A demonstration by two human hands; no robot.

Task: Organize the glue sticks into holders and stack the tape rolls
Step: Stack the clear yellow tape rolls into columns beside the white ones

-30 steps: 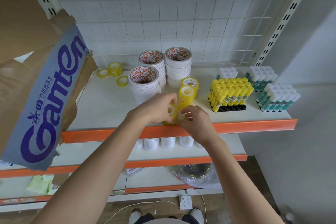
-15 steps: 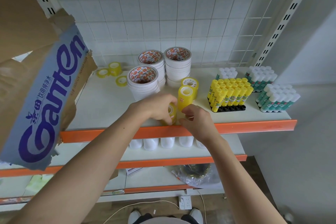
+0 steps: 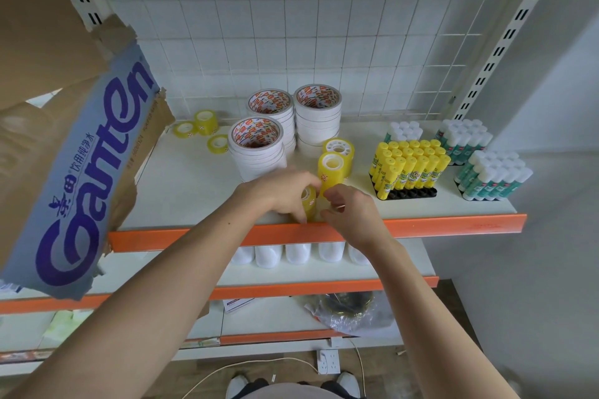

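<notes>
1. Left hand (image 3: 278, 193): fingers curled round a small yellow tape roll (image 3: 308, 206) at the front edge of the shelf (image 3: 181, 185). The roll stands on edge between the two hands; fingertips reach down to the shelf's orange lip.
2. Right hand (image 3: 348, 210): fingers bent, thumb and forefinger pinching at the base of the tall yellow tape stack (image 3: 334, 172), just right of the held roll. Whether it also touches that roll cannot be told.
3. The tall yellow tape stack stands upright immediately behind the hands. A further yellow roll (image 3: 338, 146) with a spoked white core sits just behind it.
4. Three stacks of wide white tape rolls (image 3: 257, 152) stand at centre of the shelf, two at the back and one in front, close together.
5. Three loose small yellow rolls (image 3: 202, 128) lie at the left rear of the shelf, well apart from the hands.
6. Yellow glue sticks (image 3: 410, 167) stand upright in a black holder (image 3: 411, 194) to the right of the tape; its front row of sockets shows open.
7. White-capped green glue sticks (image 3: 492, 176) stand in groups at the far right and right rear.
8. A torn cardboard box (image 3: 81, 172) with purple lettering hangs over the left end of the shelf.
</notes>
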